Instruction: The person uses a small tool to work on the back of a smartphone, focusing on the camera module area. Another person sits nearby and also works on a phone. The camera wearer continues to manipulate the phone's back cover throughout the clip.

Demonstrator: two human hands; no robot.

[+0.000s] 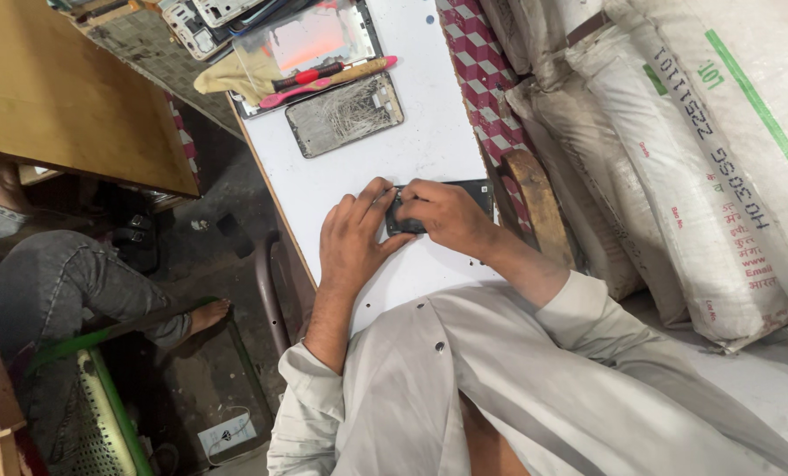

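Left hand [351,240] and right hand [445,216] both pinching dark phone [464,190] on white table [429,132]. White sacks [676,167] stacked right (green stripe, dark print).

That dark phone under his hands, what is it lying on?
The dark phone lies flat on the white tabletop. Both the left hand and the right hand cover most of it, so its middle and anything beneath it stay hidden.

The person wears a loose, pale grey, long-sleeved garment [517,379] with small round buttons down the front; both sleeves are pushed up, leaving forearms and hands bare.
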